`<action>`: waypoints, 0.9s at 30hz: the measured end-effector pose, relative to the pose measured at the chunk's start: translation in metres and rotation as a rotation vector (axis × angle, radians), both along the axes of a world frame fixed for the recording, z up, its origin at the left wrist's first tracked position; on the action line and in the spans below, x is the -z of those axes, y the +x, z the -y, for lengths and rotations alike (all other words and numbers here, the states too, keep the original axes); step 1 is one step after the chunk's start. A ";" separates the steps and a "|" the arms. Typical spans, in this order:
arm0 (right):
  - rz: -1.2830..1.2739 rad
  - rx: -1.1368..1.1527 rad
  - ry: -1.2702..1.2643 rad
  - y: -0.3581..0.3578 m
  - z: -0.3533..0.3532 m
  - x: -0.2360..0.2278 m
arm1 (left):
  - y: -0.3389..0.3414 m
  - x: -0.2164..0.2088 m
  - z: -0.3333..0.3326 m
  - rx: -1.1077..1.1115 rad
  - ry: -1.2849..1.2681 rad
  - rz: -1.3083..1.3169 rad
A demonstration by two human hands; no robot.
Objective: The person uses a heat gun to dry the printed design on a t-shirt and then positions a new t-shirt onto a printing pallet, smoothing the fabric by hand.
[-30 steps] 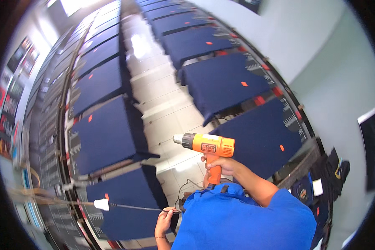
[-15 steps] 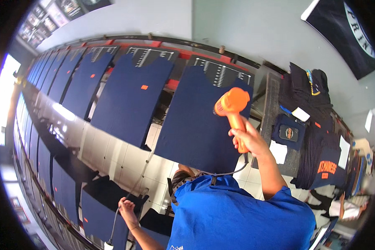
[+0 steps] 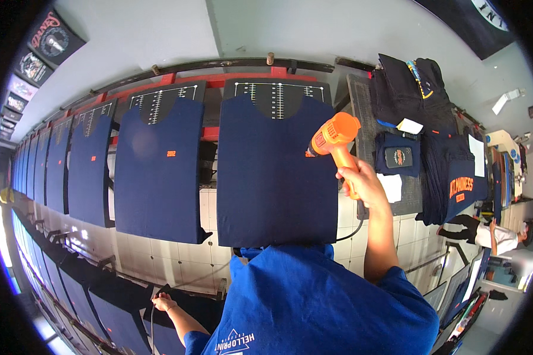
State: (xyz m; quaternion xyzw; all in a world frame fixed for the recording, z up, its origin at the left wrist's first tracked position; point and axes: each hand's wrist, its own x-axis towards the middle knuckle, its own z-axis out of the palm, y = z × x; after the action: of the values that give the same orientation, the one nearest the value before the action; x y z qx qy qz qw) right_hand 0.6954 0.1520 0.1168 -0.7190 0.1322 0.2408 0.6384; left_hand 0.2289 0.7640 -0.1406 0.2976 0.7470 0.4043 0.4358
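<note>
An orange heat gun is gripped by its handle in my right hand, fingers wrapped round it. Its nozzle points left, over a small orange print that it partly hides. Beneath is a navy T-shirt stretched on a dark board with white ruler marks at the neck. A thin grey cord runs down from the handle and passes behind my body. At the lower left, my left hand is closed on a length of cord, well away from the shirt.
More navy shirts on boards run off to the left, with a second row behind my left arm. At right, a dark table carries folded garments and papers. A person stands farther right.
My view has turned, so the board row lies more level and more of the right side shows. The heat gun stays over the same shirt, its nozzle now showing part of the orange print.
</note>
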 end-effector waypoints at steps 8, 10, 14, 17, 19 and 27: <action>-0.077 -0.006 -0.040 -0.005 -0.009 0.011 | -0.025 0.042 -0.018 -0.206 -0.212 0.084; -0.083 0.018 0.024 -0.003 -0.007 0.012 | -0.024 0.049 -0.014 -0.199 -0.228 0.108; -0.046 0.016 -0.062 -0.005 -0.014 0.020 | -0.029 0.051 -0.007 -0.050 -0.262 0.099; -0.082 0.039 -0.048 -0.002 -0.018 0.012 | -0.040 0.049 -0.014 0.075 -0.303 0.108; -0.077 0.023 -0.093 -0.003 -0.015 0.020 | -0.034 0.050 -0.023 0.078 -0.295 0.112; -0.092 -0.004 -0.074 -0.001 -0.019 0.015 | -0.017 0.045 -0.015 0.004 -0.297 0.110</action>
State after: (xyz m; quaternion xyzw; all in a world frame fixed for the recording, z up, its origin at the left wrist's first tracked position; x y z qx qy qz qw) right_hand 0.6945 0.1707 0.1017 -0.7307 0.1686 0.2698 0.6041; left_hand 0.2119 0.7789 -0.1861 0.2088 0.7731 0.3044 0.5158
